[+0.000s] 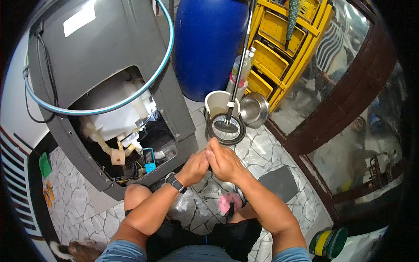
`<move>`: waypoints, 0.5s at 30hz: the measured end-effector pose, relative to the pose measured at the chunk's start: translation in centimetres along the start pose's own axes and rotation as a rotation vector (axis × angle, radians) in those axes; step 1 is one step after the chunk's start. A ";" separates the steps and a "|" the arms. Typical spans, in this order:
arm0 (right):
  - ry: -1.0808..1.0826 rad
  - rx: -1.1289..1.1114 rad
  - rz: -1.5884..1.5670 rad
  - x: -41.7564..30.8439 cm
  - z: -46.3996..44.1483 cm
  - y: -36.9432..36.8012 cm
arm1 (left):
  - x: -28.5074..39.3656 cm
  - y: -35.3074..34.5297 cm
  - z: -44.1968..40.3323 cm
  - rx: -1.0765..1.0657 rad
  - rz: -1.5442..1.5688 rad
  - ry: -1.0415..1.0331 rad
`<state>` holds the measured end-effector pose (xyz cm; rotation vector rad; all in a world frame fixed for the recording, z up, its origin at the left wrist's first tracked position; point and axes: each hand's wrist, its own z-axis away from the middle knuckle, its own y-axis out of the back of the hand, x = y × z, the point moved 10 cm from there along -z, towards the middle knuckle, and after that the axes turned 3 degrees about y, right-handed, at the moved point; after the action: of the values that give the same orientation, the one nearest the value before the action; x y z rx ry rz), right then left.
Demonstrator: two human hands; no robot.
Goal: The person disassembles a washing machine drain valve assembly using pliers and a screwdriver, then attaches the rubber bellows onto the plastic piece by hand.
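Observation:
My left hand [193, 168], with a dark watch [175, 182] on its wrist, is closed and meets my right hand [221, 161] in front of my knees. The fingers of both hands are curled together, and what they hold, if anything, is hidden between them. To the left stands a grey machine casing [144, 52] with an opening that shows a white plastic part [115, 120], hoses and wires. A blue phone-like device [149, 160] rests upright at the opening's lower edge. Below my hands, a pink item [230, 203] lies near my right leg.
A bucket [217, 99] with a mop [227, 126] stands ahead, beside a metal bowl [254, 110]. Behind are a blue barrel [209, 48] and a folded yellow ladder [277, 56]. A grey panel [278, 184] lies right. An animal [83, 251] is at the lower left.

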<state>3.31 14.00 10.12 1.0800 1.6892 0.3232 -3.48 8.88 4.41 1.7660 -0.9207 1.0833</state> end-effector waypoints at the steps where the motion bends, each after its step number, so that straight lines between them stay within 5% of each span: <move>1: 0.003 -0.002 0.001 0.1 -0.2 0.0 | 0.4 -0.3 -0.1 -0.034 -0.035 -0.020; 4: 0.072 -0.020 -0.004 -0.3 0.2 0.6 | -2.9 -3.0 0.7 -0.175 -0.296 -0.110; 7: -0.027 -0.090 -0.010 0.4 1.1 -1.1 | -2.3 -3.5 1.0 -0.025 -0.079 -0.248; 9: -0.175 0.053 0.019 2.2 1.8 -1.3 | -3.2 -3.8 1.1 -0.123 0.156 0.023; 12: -0.225 0.129 0.004 2.8 2.2 -2.0 | -4.5 -4.0 1.9 -0.057 0.294 0.157; 14: -0.259 0.151 0.026 3.2 2.3 -2.4 | -8.0 -5.3 3.8 0.001 0.637 0.563; 15: -0.256 0.215 0.069 3.3 2.4 -2.2 | -8.0 -5.5 3.8 0.003 0.638 0.554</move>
<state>4.21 14.64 5.62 1.2818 1.4834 0.0428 -0.27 8.65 -5.55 1.0721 -1.1381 1.8551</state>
